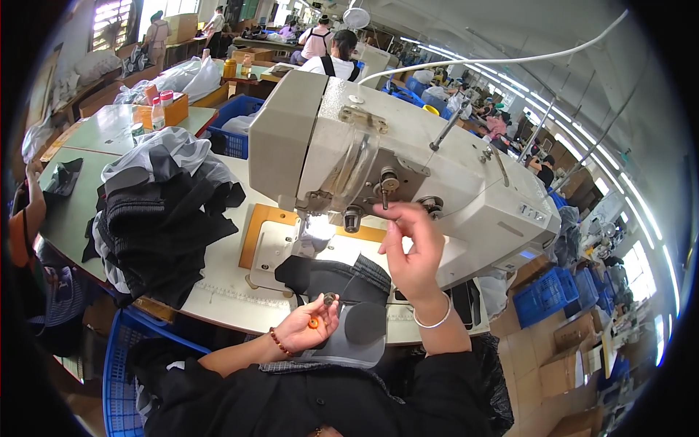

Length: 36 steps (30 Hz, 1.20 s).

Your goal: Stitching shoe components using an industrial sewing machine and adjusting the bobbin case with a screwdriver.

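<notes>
Left hand (pixel 300 331) clamped on a small metal part (pixel 329 298)!

Palm up, thumb and fingertips together round that round piece, right at the front edge of the white tabletop (pixel 218 277). On the same palm, an orange ring (pixel 314 323). Just beyond, a black-and-grey fabric piece (pixel 335 277), spread from the machine bed to past the front edge: tight quarters here!

Now up to the right hand (pixel 417 251): raised and bent, index tip right by a metal post (pixel 385 197) under the sewing machine head (pixel 466 197). Touching or just short? Cannot tell; nor whether pinching anything fine. Between the two hands, open air; above the right, little room under the casing.

Over to the left, a strip of tabletop with a ruler tape along its edge, then a heap of black fabric (pixel 156 226), slumping over the rim. Below, a blue basket (pixel 119 379). To the right, tiled floor (pixel 524 371) between the machine table and blue crates (pixel 542 297).

Farther back, a green table (pixel 102 131), then a seated person (pixel 320 65), well apart from all the action.
</notes>
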{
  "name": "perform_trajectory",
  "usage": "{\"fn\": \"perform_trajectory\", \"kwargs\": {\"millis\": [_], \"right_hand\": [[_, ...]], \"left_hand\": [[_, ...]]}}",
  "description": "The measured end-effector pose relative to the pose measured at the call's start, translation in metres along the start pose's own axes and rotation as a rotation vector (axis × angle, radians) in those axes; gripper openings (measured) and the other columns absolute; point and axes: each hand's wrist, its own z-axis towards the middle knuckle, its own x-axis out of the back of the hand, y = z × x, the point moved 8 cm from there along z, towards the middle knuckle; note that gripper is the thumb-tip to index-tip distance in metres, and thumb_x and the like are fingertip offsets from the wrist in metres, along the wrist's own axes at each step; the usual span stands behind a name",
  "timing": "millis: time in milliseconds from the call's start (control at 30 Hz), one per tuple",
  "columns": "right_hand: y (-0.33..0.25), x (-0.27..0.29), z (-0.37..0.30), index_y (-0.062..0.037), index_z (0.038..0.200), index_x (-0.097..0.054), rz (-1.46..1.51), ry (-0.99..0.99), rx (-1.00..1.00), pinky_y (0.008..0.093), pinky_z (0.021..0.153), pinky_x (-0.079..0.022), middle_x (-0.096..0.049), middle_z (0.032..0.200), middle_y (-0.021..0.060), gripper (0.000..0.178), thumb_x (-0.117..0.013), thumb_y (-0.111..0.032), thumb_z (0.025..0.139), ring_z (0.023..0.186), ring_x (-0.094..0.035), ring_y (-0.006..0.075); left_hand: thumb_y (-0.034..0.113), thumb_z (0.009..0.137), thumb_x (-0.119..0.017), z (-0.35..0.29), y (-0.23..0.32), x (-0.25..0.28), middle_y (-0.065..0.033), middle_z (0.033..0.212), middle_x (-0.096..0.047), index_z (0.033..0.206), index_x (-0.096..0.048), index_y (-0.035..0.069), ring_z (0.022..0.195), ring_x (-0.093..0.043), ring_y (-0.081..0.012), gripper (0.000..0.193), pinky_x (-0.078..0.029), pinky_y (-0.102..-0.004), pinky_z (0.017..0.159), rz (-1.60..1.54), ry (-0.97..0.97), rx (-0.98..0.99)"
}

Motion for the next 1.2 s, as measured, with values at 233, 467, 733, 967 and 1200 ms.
{"fn": "perform_trajectory", "kwargs": {"millis": [233, 467, 733, 967, 1200], "right_hand": [[-0.019, 0.005, 0.004, -0.0008, 0.094, -0.064, -0.187, 0.097, 0.126, 0.0252, 0.048, -0.044, -0.058, 0.071, 0.0059, 0.022, -0.069, 0.009, 0.076, 0.054, -0.055, 0.0143], [-0.046, -0.011, 0.019, -0.0040, 0.091, -0.066, -0.721, 0.088, 0.575, 0.0291, 0.051, -0.044, -0.059, 0.080, 0.0056, 0.025, -0.077, -0.001, 0.069, 0.062, -0.055, 0.0189], [-0.034, -0.023, 0.023, -0.0049, 0.085, -0.064, -0.810, 0.123, 0.608, 0.0277, 0.050, -0.040, -0.059, 0.078, 0.0051, 0.018, -0.077, -0.006, 0.071, 0.063, -0.055, 0.0194], [-0.032, -0.028, 0.019, -0.0043, 0.082, -0.061, -0.890, 0.226, 0.669, 0.0276, 0.049, -0.039, -0.058, 0.073, 0.0043, 0.018, -0.077, -0.012, 0.078, 0.058, -0.053, 0.0184], [-0.042, -0.031, 0.018, -0.0013, 0.087, -0.061, -0.890, 0.194, 0.638, 0.0318, 0.054, -0.043, -0.061, 0.078, 0.0077, 0.016, -0.076, -0.005, 0.080, 0.066, -0.054, 0.0242]], "left_hand": [[0.026, 0.100, -0.053, 0.003, 0.001, 0.005, -0.0031, 0.103, -0.066, 0.111, -0.063, 0.004, 0.091, -0.063, -0.0136, 0.027, -0.049, -0.0300, 0.088, -0.012, -0.041, 0.038], [0.026, 0.101, -0.053, 0.003, -0.001, 0.004, -0.0030, 0.102, -0.066, 0.112, -0.063, 0.004, 0.090, -0.064, -0.0137, 0.027, -0.049, -0.0303, 0.088, 0.001, -0.053, 0.034], [0.026, 0.101, -0.052, 0.003, -0.002, 0.004, -0.0032, 0.102, -0.066, 0.111, -0.063, 0.004, 0.091, -0.064, -0.0131, 0.026, -0.049, -0.0307, 0.088, 0.000, -0.068, 0.031], [0.026, 0.101, -0.051, -0.003, -0.004, 0.001, -0.0025, 0.100, -0.066, 0.109, -0.062, 0.003, 0.087, -0.064, -0.0122, 0.027, -0.049, -0.0291, 0.086, -0.012, -0.019, 0.011], [0.026, 0.102, -0.050, -0.009, 0.000, 0.003, -0.0020, 0.101, -0.066, 0.109, -0.062, 0.003, 0.089, -0.066, -0.0125, 0.027, -0.049, -0.0295, 0.086, -0.021, -0.040, -0.002]]}}
